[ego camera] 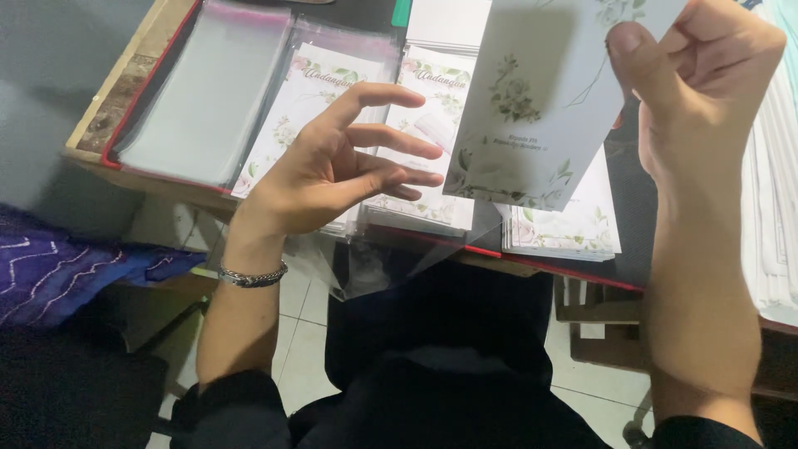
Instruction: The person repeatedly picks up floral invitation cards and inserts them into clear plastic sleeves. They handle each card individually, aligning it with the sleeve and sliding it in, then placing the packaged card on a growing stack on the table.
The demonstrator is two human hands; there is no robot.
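Note:
My right hand point(694, 91) pinches the upper edge of a tall pale card point(540, 100) with grey flower prints and holds it up over the table. My left hand point(337, 166) hovers to the card's left, fingers spread and pointing at it, with nothing in it; a chain bracelet point(252, 275) circles its wrist. Under the left hand lie stacks of flowered cards point(436, 108), some in clear sleeves. A loose clear plastic sleeve point(378, 262) hangs over the table's front edge below the hand.
A pile of empty clear sleeves point(204, 91) lies at the table's left end. More flowered cards point(573, 224) sit below the raised card, and a white paper stack point(777, 183) at the right. Purple cloth point(58, 266) lies at the left; tiled floor shows below.

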